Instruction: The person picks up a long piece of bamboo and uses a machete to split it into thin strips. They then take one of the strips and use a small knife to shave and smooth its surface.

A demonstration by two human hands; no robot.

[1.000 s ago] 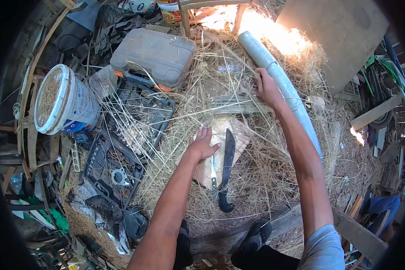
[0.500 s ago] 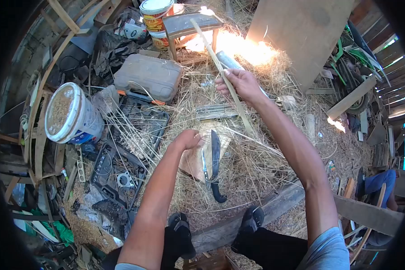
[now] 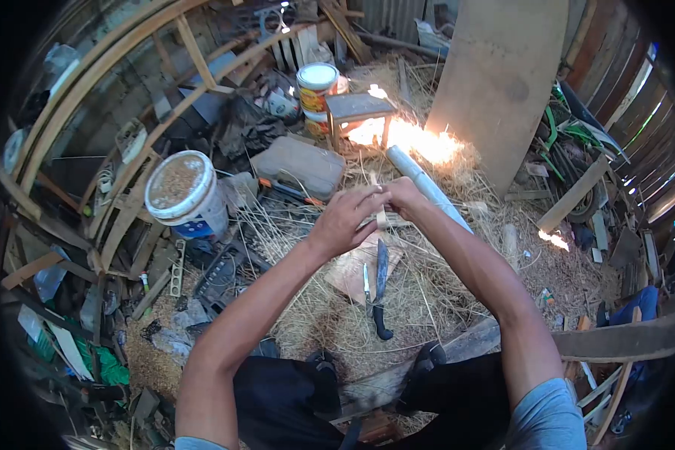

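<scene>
My right hand [image 3: 405, 196] is closed around a pale, flat bamboo or wood strip [image 3: 382, 219], held near the middle of the view; a short end shows above the fist. My left hand [image 3: 347, 219] meets it from the left, fingers stretched out and slightly apart, their tips at the right hand and strip. Whether the left fingertips pinch anything is hard to see. Below the hands, a machete [image 3: 382, 274] with a black, hooked handle lies beside a smaller knife [image 3: 367, 283]. Both rest on or next to a light wooden block [image 3: 345, 274] amid straw.
A grey pipe-like cylinder [image 3: 427, 187] lies beyond my right hand. A grey tool case [image 3: 300, 169], a white bucket [image 3: 210, 210] and a small stool [image 3: 360, 106] stand farther off. A wooden beam [image 3: 457, 341] crosses near my feet. At the right edge, a person's blue clothing shows.
The right hand has come down and nearer with the strip. My left hand has risen from beside the block to meet it. The view has tilted up and shifted left.
</scene>
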